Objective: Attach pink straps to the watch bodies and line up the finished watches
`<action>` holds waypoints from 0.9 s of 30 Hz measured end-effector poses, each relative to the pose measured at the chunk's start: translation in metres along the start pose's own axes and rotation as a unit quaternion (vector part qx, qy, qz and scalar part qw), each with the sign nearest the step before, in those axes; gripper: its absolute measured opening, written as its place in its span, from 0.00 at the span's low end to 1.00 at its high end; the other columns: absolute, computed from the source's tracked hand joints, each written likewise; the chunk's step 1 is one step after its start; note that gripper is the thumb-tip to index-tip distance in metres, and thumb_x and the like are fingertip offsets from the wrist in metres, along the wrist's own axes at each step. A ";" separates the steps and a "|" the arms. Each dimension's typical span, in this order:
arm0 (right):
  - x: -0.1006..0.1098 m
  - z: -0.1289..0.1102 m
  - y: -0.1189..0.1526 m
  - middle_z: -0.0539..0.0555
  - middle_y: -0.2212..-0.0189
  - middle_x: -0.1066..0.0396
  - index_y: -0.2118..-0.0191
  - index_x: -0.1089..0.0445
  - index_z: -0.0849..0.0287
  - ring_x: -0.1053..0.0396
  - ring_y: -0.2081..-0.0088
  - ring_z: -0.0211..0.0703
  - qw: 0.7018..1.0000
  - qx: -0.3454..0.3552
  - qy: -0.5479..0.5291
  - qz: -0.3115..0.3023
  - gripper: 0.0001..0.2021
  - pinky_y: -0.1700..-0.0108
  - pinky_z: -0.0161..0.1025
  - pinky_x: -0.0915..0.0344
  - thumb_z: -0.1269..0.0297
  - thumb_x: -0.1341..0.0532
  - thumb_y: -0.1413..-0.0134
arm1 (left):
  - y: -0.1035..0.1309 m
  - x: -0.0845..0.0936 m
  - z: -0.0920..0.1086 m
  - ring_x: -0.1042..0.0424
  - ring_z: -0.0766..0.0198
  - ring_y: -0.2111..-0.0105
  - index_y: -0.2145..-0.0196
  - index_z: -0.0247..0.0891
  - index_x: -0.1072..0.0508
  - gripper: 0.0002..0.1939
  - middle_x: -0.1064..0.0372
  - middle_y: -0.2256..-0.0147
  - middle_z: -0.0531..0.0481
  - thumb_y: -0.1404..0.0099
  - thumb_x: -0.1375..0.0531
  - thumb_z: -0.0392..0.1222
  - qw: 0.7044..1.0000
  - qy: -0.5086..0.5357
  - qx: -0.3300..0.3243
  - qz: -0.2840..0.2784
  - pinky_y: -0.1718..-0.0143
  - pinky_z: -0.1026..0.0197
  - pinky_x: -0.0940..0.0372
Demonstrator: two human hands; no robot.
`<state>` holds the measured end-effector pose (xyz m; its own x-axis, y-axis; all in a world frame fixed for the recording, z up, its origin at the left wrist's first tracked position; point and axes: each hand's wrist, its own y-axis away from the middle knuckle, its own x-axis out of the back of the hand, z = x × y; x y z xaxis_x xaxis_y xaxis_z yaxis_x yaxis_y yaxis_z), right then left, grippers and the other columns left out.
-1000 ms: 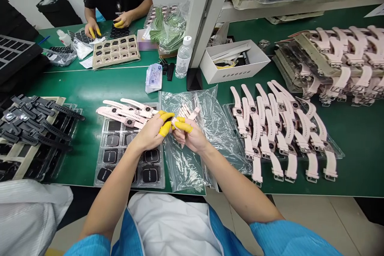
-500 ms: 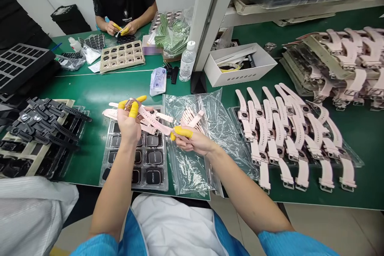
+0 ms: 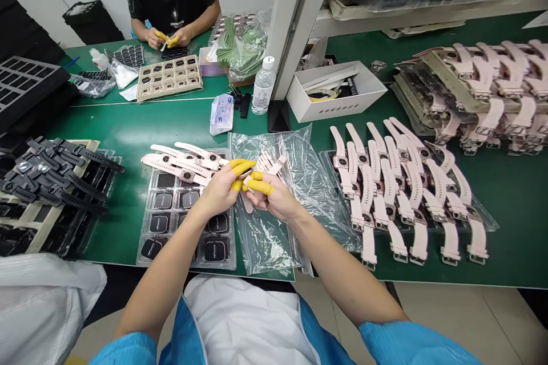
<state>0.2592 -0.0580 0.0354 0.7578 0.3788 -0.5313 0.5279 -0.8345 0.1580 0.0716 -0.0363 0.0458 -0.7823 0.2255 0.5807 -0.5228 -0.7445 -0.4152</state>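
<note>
My left hand [image 3: 225, 182], with yellow finger covers, is closed on a watch whose case is mostly hidden by the fingers. Right beside it, my right hand [image 3: 268, 191] pinches the same watch, and a pink strap end [image 3: 246, 203] hangs below. Both hands are over the edge of a clear bag [image 3: 265, 245] that holds small pink strap pieces [image 3: 272, 165]. On the left, several pink watches [image 3: 186, 175] lie across a clear tray [image 3: 143, 239] of black square pieces marked with white print.
Rows of pink watches [image 3: 389, 211] lie at the right, with stacked trays [image 3: 415, 94] behind. Dark watches [image 3: 51, 174] are piled left. A bottle [image 3: 263, 88], a white box [image 3: 336, 100] and a post [image 3: 295, 23] stand behind; across the table a person's hands [image 3: 169, 39] work.
My left hand has moved right and down with the watch, meeting my right hand. The strap that stretched between them is now mostly hidden. The view has shifted slightly.
</note>
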 end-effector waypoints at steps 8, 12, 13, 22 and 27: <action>-0.002 -0.002 0.000 0.42 0.85 0.39 0.66 0.34 0.57 0.50 0.85 0.31 1.000 0.009 0.002 0.012 0.14 0.83 0.30 0.54 0.53 0.33 0.42 | 0.000 0.004 0.003 0.30 0.53 0.39 0.34 0.43 0.32 0.29 0.31 0.41 0.39 0.29 0.49 0.27 0.999 -0.039 -0.002 -0.021 0.38 0.46 0.30; -0.002 -0.001 -0.001 0.42 0.85 0.41 0.67 0.35 0.57 0.51 0.85 0.31 1.000 0.021 -0.012 0.018 0.15 0.83 0.31 0.54 0.52 0.32 0.41 | 0.001 0.005 0.002 0.29 0.53 0.40 0.34 0.44 0.33 0.29 0.31 0.41 0.40 0.29 0.48 0.28 0.998 -0.051 -0.001 -0.029 0.38 0.46 0.30; -0.002 0.000 -0.001 0.42 0.85 0.41 0.67 0.35 0.57 0.51 0.85 0.31 0.999 0.025 -0.017 0.018 0.16 0.83 0.31 0.54 0.52 0.32 0.41 | 0.001 0.004 0.002 0.29 0.53 0.40 0.34 0.44 0.33 0.29 0.31 0.41 0.40 0.29 0.48 0.28 0.998 -0.053 0.000 -0.030 0.38 0.47 0.30; -0.001 0.002 -0.003 0.41 0.85 0.43 0.67 0.38 0.55 0.52 0.84 0.31 0.995 0.027 -0.094 0.008 0.17 0.83 0.30 0.55 0.53 0.31 0.43 | 0.001 -0.003 0.003 0.30 0.52 0.42 0.33 0.42 0.35 0.26 0.33 0.42 0.39 0.26 0.50 0.32 0.998 -0.063 0.005 -0.019 0.40 0.46 0.30; 0.002 0.003 -0.003 0.40 0.85 0.44 0.67 0.38 0.55 0.53 0.84 0.30 0.994 0.021 -0.108 0.022 0.16 0.83 0.29 0.55 0.55 0.31 0.43 | -0.003 0.003 0.011 0.29 0.53 0.46 0.32 0.39 0.37 0.25 0.34 0.45 0.39 0.23 0.51 0.37 0.997 -0.056 -0.019 -0.048 0.41 0.47 0.30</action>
<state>0.2580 -0.0557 0.0313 0.6781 0.2503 -0.6910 0.4751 -0.8666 0.1523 0.0751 -0.0401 0.0563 -0.6860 0.2224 0.6927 -0.6081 -0.6981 -0.3781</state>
